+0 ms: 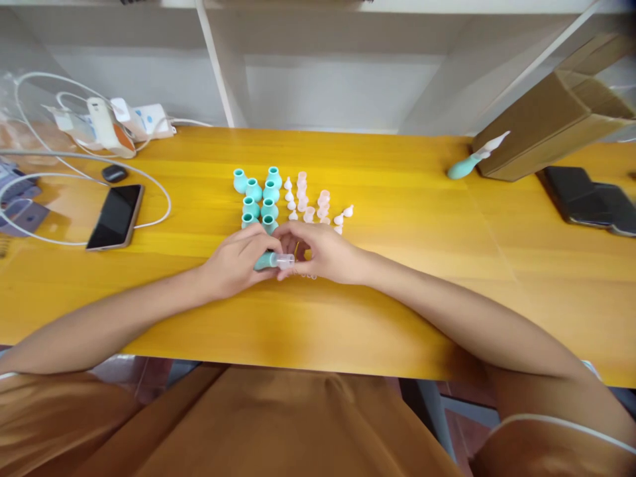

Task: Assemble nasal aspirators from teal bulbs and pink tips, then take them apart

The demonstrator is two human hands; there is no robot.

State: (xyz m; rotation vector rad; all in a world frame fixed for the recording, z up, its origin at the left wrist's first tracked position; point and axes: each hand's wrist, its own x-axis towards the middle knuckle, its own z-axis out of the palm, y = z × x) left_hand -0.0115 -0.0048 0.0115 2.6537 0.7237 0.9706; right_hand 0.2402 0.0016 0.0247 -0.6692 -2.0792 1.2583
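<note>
My left hand [238,262] is closed round a teal squeeze bulb [265,261] lying sideways, its mouth toward the right. A short clear tube [285,261] sticks out of that mouth. My right hand [322,252] curls round the tube, thumb below and fingers behind it; the exact contact is partly hidden. Just beyond my hands, several teal bulbs [269,191] stand upright in two rows. Right of them are small white pointed tips [289,195], pale pink connectors [302,192] and more white tips [348,211]. Small clear rings [311,275] show under my right hand.
A bulb with a pointed nozzle [464,167] leans against a cardboard box [536,126] at the back right, near a black case [586,199]. On the left lie a phone [115,217], a black fob [114,173], white cables and chargers [109,126]. White shelving [338,93] stands behind.
</note>
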